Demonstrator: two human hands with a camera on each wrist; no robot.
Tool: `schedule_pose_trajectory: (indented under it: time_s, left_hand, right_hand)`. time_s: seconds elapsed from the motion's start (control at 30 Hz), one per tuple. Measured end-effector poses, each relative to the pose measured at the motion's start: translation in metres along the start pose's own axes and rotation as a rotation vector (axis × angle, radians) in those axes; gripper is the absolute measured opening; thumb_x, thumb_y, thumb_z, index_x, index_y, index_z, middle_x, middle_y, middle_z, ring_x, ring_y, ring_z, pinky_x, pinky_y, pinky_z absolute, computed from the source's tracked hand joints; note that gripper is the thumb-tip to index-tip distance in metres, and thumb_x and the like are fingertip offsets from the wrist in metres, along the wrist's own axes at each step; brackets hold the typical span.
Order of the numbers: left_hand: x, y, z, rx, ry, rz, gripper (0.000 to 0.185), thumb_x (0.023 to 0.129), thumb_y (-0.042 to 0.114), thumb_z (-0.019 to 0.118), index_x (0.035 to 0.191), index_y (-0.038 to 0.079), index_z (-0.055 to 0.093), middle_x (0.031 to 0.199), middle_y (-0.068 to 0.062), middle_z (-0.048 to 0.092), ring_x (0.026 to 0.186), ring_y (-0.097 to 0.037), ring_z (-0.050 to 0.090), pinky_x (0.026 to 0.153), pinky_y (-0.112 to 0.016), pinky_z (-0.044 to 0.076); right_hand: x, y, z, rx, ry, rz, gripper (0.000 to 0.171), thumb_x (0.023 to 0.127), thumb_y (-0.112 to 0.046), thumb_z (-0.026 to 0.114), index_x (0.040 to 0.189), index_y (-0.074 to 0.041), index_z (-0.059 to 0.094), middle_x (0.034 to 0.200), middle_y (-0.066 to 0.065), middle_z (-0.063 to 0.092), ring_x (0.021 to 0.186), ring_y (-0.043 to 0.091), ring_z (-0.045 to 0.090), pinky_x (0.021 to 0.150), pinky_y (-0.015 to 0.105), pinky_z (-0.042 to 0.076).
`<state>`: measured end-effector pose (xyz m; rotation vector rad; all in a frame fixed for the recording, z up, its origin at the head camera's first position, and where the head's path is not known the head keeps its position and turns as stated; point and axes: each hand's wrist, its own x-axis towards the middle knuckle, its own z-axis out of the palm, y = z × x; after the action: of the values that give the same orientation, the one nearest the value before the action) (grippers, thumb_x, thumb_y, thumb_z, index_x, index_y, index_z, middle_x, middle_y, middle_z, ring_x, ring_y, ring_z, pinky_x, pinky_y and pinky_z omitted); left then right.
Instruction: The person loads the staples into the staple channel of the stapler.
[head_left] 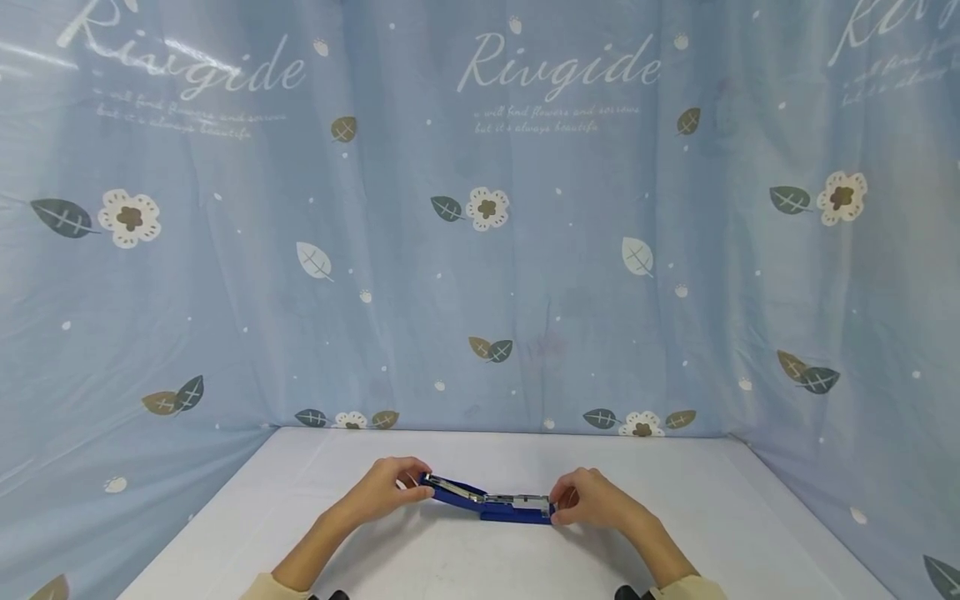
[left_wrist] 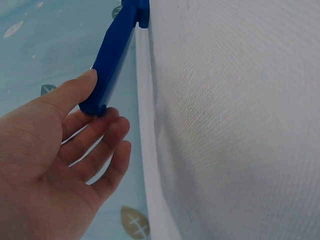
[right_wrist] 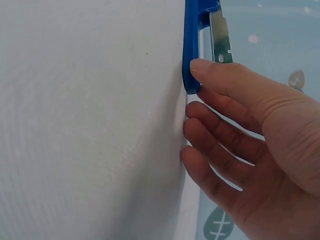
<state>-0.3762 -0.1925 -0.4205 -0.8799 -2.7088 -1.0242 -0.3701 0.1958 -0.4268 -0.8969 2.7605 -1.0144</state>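
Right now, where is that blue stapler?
In the head view the blue stapler lies opened out on the white table, near its front middle, between the left hand and the right hand, each gripping one end.

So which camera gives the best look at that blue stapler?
The head view: it shows the whole blue stapler opened out on the white table, one end in each hand. The left wrist view shows only its blue top arm; the right wrist view only the base end and metal strip.
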Motion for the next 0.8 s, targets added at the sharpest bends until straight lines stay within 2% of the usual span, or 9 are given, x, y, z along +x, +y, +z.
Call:
schedule_pose_trajectory:
  time_s: [0.4,0.8]
  left_hand:
    - [-0.0019,-0.0037,-0.0010,-0.016,0.012,-0.003,0.039,0.086,0.034,0.075,0.113,0.006,0.069,0.087,0.001,0.070,0.076,-0.004,0.062,0.067,-0.021,0.050]
    - [0.0020,0.0015,-0.0040,-0.105,0.022,0.019,0.041,0.088,0.033,0.073,0.116,0.004,0.068,0.094,-0.004,0.072,0.083,-0.012,0.069,0.071,-0.023,0.052]
  right_hand:
    - [0.0032,-0.0009,0.0020,-0.005,-0.005,0.028,0.020,0.078,-0.017,0.082,0.094,-0.009,0.072,0.082,-0.001,0.069,0.073,0.010,0.059,0.065,0.022,0.047]
    - [0.0018,-0.0008,0.0009,0.026,-0.012,0.040,0.022,0.079,-0.016,0.081,0.096,-0.006,0.073,0.083,0.000,0.070,0.072,0.010,0.059,0.065,0.021,0.047]
